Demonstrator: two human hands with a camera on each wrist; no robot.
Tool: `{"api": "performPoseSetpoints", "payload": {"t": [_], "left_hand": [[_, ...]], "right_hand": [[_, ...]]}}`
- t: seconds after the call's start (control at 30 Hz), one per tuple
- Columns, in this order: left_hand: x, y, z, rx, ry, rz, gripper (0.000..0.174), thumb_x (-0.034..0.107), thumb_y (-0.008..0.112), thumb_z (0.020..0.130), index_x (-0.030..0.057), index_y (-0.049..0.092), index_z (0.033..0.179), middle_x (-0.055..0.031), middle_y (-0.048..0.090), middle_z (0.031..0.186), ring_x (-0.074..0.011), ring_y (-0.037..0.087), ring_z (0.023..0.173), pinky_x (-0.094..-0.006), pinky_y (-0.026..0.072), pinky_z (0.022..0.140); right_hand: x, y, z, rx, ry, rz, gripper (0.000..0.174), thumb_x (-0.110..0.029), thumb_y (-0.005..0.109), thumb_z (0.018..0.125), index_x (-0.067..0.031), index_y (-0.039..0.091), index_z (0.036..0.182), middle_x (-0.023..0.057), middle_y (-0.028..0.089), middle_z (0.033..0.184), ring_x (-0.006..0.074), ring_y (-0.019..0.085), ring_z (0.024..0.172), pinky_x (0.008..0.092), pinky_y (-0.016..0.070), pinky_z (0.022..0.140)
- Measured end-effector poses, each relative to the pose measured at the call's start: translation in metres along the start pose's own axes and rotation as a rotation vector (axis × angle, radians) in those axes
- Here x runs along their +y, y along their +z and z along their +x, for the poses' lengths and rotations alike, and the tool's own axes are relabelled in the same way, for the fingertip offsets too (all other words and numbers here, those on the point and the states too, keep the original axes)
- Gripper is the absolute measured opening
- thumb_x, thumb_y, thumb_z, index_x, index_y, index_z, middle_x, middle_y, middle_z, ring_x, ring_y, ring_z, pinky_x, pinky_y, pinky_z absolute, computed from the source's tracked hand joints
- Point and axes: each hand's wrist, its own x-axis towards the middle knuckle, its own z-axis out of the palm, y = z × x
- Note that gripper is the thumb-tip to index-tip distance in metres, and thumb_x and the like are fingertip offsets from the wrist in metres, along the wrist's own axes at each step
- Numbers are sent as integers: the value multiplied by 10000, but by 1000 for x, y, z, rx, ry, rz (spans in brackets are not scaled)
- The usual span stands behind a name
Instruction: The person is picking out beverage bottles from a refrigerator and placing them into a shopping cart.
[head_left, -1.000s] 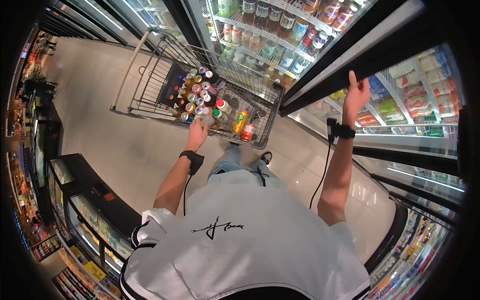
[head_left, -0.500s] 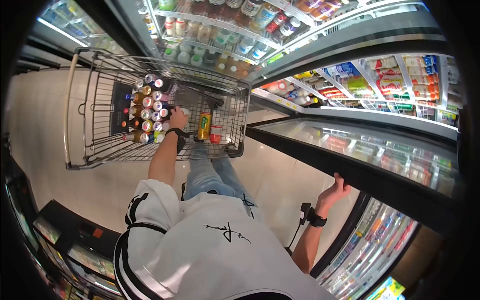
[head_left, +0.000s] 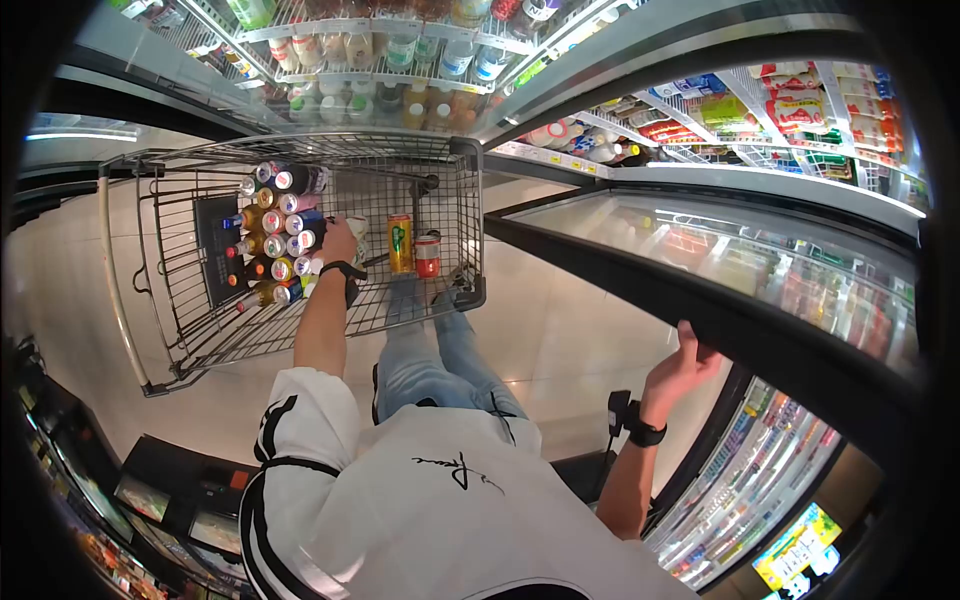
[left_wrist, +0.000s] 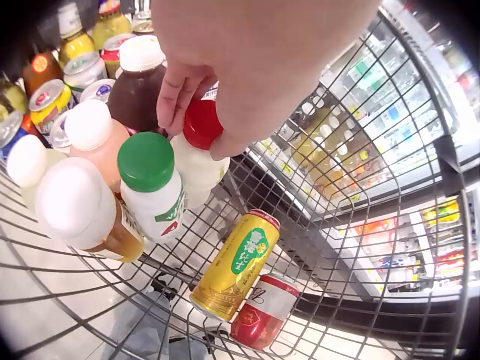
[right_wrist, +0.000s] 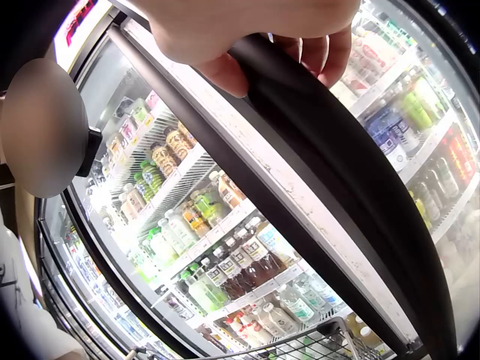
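My left hand (head_left: pixel 340 240) reaches into the shopping cart, its fingertips and thumb pinching the top of a white bottle with a red cap (left_wrist: pixel 202 124). Beside that bottle, in the left wrist view, stands a green-capped white bottle (left_wrist: pixel 150 187), with a dark bottle under a white cap (left_wrist: pixel 139 90) behind. A yellow can (left_wrist: pixel 238 262) and a red and white can (left_wrist: pixel 264 311) stand apart on the basket floor. My right hand (right_wrist: pixel 255 30) grips the black handle of a fridge door (right_wrist: pixel 322 142), fingers curled round it.
The wire cart (head_left: pixel 470 210) stands close to the fridges, its handle bar (head_left: pixel 115 270) at the far left. Several bottles and cans (head_left: pixel 272 225) crowd one end. Lit shelves of drinks (head_left: pixel 380 50) run along the back. Dark low cases (head_left: pixel 190 500) are at lower left.
The fridge door has swung toward my body, and my right hand has come down and back with it. My left hand has moved deeper into the cart, onto the red-capped bottle.
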Motion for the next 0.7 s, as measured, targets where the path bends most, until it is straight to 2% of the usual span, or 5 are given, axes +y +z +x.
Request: {"api": "performPoseSetpoints", "payload": {"t": [0.1,0.3,0.43,0.57,0.7], "left_hand": [[18,-13,-16,44,119,-51,496,162,702,779,30,470,1198,-270,571,1085,-449,625,958,-495,542,801],[80,-126,-93,282,381,-244,417,192,748,705,26,518,1010,-231,612,951,-443,621,856,-506,522,724],[126,-238,-165,218,384,-381,352,195,747,704,20,531,920,-214,641,868,-445,611,794,-489,485,677],[159,-327,-222,369,606,-563,272,119,734,688,22,574,885,-144,638,803,-312,633,720,-373,511,673],[179,-390,-263,367,641,-907,220,-10,709,685,8,600,875,-16,621,783,-65,567,698,-219,477,660]], "right_hand": [[-2,32,16,-20,-15,22,211,64,697,777,6,660,977,45,677,943,122,604,859,268,465,823],[3,101,58,-44,-150,46,204,0,744,791,17,658,975,62,684,885,126,613,823,278,488,795],[3,138,89,-98,-203,63,245,-79,758,791,18,659,993,53,699,860,104,613,753,273,492,737],[0,161,110,-126,-251,31,272,-98,745,794,6,656,1028,92,713,859,133,630,745,290,496,734],[6,171,122,-129,-350,61,283,-131,733,792,5,653,1027,119,698,827,207,641,733,330,493,729]]}}
